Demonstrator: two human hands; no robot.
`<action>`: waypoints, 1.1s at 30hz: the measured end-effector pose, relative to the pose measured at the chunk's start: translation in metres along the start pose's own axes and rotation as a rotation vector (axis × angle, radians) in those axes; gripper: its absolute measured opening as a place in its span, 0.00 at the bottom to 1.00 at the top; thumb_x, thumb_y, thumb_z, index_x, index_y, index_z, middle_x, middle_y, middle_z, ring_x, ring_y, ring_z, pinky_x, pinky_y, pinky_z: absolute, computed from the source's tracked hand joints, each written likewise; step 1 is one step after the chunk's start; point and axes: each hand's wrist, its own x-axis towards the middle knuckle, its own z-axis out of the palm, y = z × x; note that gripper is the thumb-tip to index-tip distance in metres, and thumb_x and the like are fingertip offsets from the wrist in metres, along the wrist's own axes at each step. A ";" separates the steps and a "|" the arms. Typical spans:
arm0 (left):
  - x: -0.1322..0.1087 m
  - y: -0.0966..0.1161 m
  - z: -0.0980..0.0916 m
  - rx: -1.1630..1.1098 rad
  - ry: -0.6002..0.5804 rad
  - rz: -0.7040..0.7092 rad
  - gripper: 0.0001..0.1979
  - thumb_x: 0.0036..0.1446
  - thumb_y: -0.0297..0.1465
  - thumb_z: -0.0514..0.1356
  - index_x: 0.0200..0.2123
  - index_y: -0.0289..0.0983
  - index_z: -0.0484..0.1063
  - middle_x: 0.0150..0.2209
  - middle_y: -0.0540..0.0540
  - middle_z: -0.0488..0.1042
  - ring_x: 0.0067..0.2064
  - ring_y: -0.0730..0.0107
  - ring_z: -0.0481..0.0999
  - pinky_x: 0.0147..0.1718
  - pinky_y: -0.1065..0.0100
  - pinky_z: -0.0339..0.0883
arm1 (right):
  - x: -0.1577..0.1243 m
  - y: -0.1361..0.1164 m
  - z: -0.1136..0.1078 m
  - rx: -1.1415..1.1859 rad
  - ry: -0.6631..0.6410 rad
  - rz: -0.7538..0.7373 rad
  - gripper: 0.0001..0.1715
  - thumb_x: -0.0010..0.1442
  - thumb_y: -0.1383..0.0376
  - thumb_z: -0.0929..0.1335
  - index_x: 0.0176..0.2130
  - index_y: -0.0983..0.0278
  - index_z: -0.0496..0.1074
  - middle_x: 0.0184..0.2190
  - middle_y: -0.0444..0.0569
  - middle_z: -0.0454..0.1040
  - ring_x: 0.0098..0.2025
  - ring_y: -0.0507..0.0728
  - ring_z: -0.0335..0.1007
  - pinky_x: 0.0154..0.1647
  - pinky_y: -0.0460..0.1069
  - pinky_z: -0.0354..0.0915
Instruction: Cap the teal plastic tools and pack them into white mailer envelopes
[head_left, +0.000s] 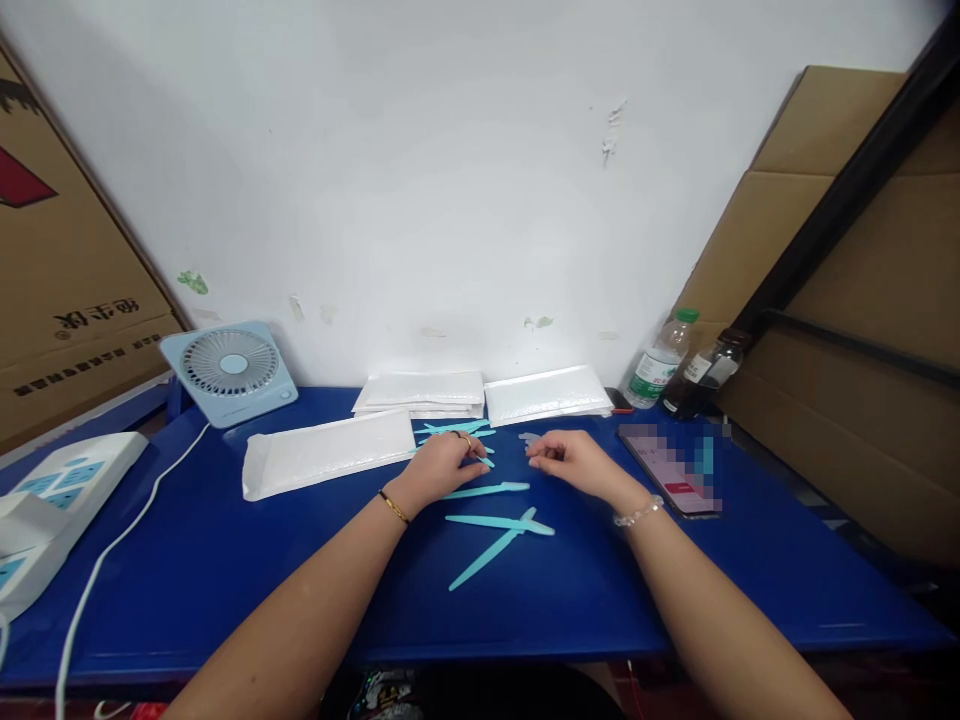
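Observation:
My left hand [448,466] reaches over a group of turquoise eyebrow razors [435,428], thumb and fingers curled around the end of one slim razor [486,462]. My right hand [571,460] is closed in a pinch, its fingertips beside small clear pieces [528,437] that look like caps. What sits in that pinch, if anything, is too small to make out. Nearer to me, one razor [491,490] lies by itself below my left hand. Two more razors [499,526] lie crossed in front of it.
White padded envelopes [330,452] lie at the left and along the wall [551,392]. A blue fan [234,370] and a power strip [67,500] occupy the left side. At right are a phone [667,470], a clear bottle [660,365] and a dark bottle [701,380].

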 end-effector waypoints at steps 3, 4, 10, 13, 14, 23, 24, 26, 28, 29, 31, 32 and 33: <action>0.001 -0.009 -0.001 0.179 0.049 -0.044 0.09 0.59 0.33 0.57 0.41 0.40 0.74 0.43 0.46 0.74 0.44 0.64 0.72 0.44 0.65 0.64 | 0.002 0.008 -0.003 -0.195 0.102 0.013 0.09 0.57 0.65 0.65 0.33 0.64 0.75 0.28 0.47 0.75 0.29 0.53 0.69 0.29 0.46 0.61; 0.001 -0.011 -0.001 0.217 0.052 -0.059 0.10 0.59 0.32 0.57 0.42 0.41 0.74 0.43 0.46 0.73 0.45 0.63 0.72 0.44 0.64 0.64 | 0.003 0.009 -0.002 -0.247 0.104 0.016 0.08 0.57 0.65 0.65 0.32 0.64 0.75 0.28 0.47 0.74 0.29 0.53 0.69 0.29 0.46 0.61; 0.004 -0.012 -0.003 0.271 0.039 -0.089 0.06 0.58 0.32 0.58 0.37 0.41 0.75 0.41 0.46 0.73 0.47 0.62 0.70 0.45 0.64 0.62 | 0.012 0.002 0.016 -0.557 0.053 0.041 0.04 0.55 0.66 0.67 0.31 0.64 0.73 0.30 0.49 0.72 0.29 0.54 0.67 0.29 0.46 0.57; 0.004 -0.008 -0.003 0.286 0.026 -0.092 0.07 0.59 0.33 0.57 0.35 0.40 0.74 0.40 0.46 0.73 0.47 0.61 0.69 0.43 0.63 0.62 | 0.014 -0.003 0.023 -0.685 0.059 0.057 0.05 0.56 0.68 0.65 0.30 0.64 0.71 0.30 0.49 0.70 0.28 0.53 0.66 0.27 0.47 0.53; 0.004 -0.008 -0.003 0.296 0.022 -0.084 0.07 0.60 0.33 0.56 0.35 0.39 0.74 0.40 0.46 0.73 0.47 0.61 0.69 0.43 0.63 0.61 | 0.014 -0.004 0.024 -0.705 0.065 0.056 0.05 0.57 0.68 0.65 0.30 0.64 0.70 0.29 0.49 0.70 0.27 0.53 0.66 0.26 0.47 0.53; 0.006 -0.010 0.006 0.256 0.016 0.025 0.08 0.61 0.29 0.52 0.36 0.38 0.71 0.34 0.48 0.74 0.36 0.68 0.72 0.36 0.68 0.61 | 0.011 0.004 0.013 -0.395 0.001 -0.104 0.06 0.57 0.71 0.65 0.30 0.63 0.70 0.30 0.46 0.72 0.30 0.52 0.67 0.32 0.45 0.59; 0.006 -0.011 0.006 0.241 0.026 0.028 0.08 0.61 0.28 0.52 0.36 0.39 0.71 0.34 0.48 0.74 0.36 0.68 0.73 0.36 0.69 0.61 | 0.011 0.006 0.012 -0.378 -0.003 -0.112 0.06 0.57 0.70 0.65 0.30 0.63 0.71 0.31 0.46 0.73 0.31 0.52 0.67 0.32 0.45 0.60; 0.005 -0.012 0.005 0.220 0.039 0.024 0.07 0.61 0.30 0.53 0.37 0.39 0.72 0.35 0.48 0.75 0.37 0.67 0.73 0.36 0.69 0.61 | 0.012 0.009 0.013 -0.359 0.000 -0.121 0.07 0.58 0.70 0.65 0.31 0.62 0.73 0.32 0.46 0.74 0.33 0.53 0.69 0.33 0.46 0.61; 0.004 -0.012 0.003 0.203 0.027 0.004 0.07 0.60 0.34 0.55 0.36 0.39 0.72 0.35 0.48 0.75 0.37 0.67 0.73 0.34 0.69 0.61 | 0.014 0.010 0.014 -0.359 0.010 -0.133 0.08 0.58 0.69 0.65 0.31 0.62 0.74 0.33 0.46 0.75 0.33 0.53 0.70 0.35 0.46 0.62; 0.003 -0.012 0.002 0.194 0.013 -0.007 0.07 0.58 0.35 0.57 0.35 0.39 0.73 0.34 0.48 0.75 0.36 0.67 0.73 0.33 0.69 0.61 | 0.014 0.011 0.015 -0.362 0.014 -0.139 0.08 0.58 0.69 0.65 0.31 0.62 0.74 0.33 0.47 0.75 0.33 0.53 0.70 0.35 0.46 0.62; 0.002 -0.011 0.000 0.192 -0.014 -0.015 0.06 0.57 0.34 0.58 0.33 0.39 0.73 0.33 0.49 0.75 0.35 0.67 0.73 0.32 0.70 0.60 | 0.014 0.010 0.017 -0.368 0.016 -0.156 0.08 0.58 0.70 0.65 0.32 0.63 0.74 0.33 0.48 0.74 0.33 0.53 0.70 0.35 0.46 0.62; 0.002 -0.011 0.000 0.199 -0.023 -0.006 0.06 0.57 0.32 0.57 0.31 0.39 0.73 0.32 0.49 0.75 0.35 0.68 0.72 0.31 0.70 0.60 | 0.014 0.010 0.017 -0.368 0.016 -0.166 0.08 0.58 0.71 0.65 0.32 0.63 0.74 0.34 0.48 0.74 0.33 0.53 0.69 0.35 0.46 0.63; 0.002 -0.010 0.000 0.208 -0.029 0.010 0.07 0.58 0.31 0.56 0.31 0.38 0.73 0.31 0.49 0.75 0.35 0.68 0.72 0.31 0.70 0.60 | 0.014 0.009 0.018 -0.366 0.015 -0.175 0.09 0.58 0.71 0.65 0.33 0.63 0.74 0.34 0.48 0.74 0.33 0.52 0.69 0.35 0.46 0.63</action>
